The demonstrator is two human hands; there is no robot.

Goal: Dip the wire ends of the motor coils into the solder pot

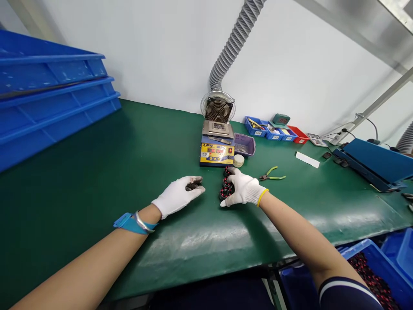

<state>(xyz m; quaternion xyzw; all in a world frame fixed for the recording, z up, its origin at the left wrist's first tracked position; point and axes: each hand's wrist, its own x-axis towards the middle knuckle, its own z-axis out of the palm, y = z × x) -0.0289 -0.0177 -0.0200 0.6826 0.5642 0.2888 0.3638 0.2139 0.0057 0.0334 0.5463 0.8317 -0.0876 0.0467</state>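
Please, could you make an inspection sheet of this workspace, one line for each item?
Surface: green bench top, glossy.
Job's things: black-and-red ring parts in a row, before a yellow-fronted device.
Clutter: green-handled pliers; purple tray beside the device.
Hands: both gloved; right hand touches the ring parts; left hand half curled, contents unclear.
Cables: dark cable at right.
Surroundings: grey duct above the device; stacked blue crates at left.
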